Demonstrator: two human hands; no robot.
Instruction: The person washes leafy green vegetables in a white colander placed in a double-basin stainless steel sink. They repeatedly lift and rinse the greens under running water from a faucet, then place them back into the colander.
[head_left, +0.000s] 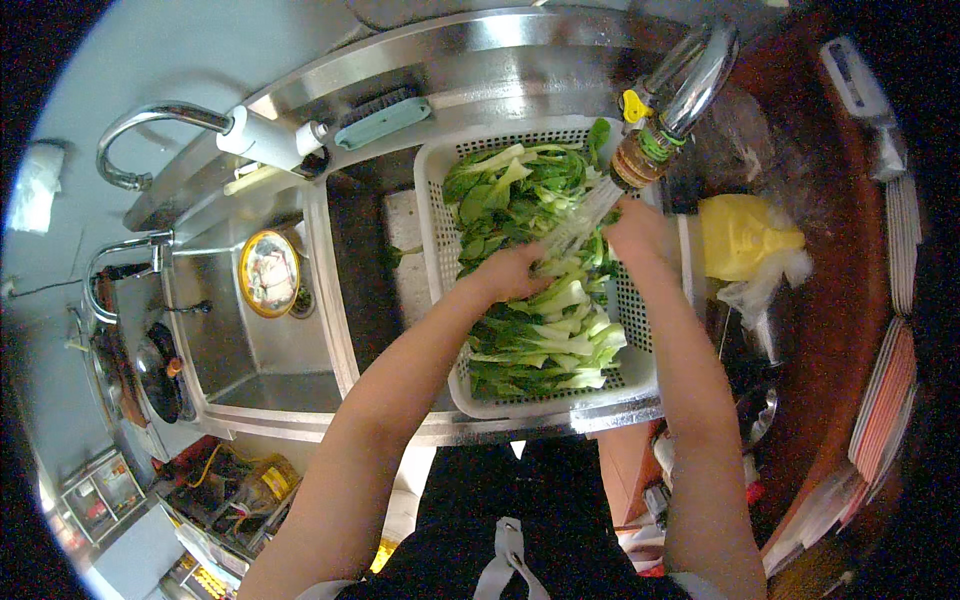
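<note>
Leafy greens with pale stems (555, 330) fill much of a white perforated plastic basket (439, 247) that sits in the sink in front of me. Water runs from the hose-like end (637, 161) of a metal faucet (697, 79) onto the greens between my hands. My left hand (517, 271) is among the leaves at the basket's middle, fingers curled on pale stems and partly hidden by them. On the basket's right side, my right hand (636, 231) reaches in beside the stream. Leaves touch its fingertips, but its grip is hidden.
A teal-handled scrub brush (384, 120) lies on the sink's back ledge. Left, a second basin (225, 352) holds a yellow-rimmed bowl (270, 274) with pale contents. Another curved faucet (161, 112) rises behind. A yellow plastic container (742, 236) stands right of the basket, near stacked trays (885, 397).
</note>
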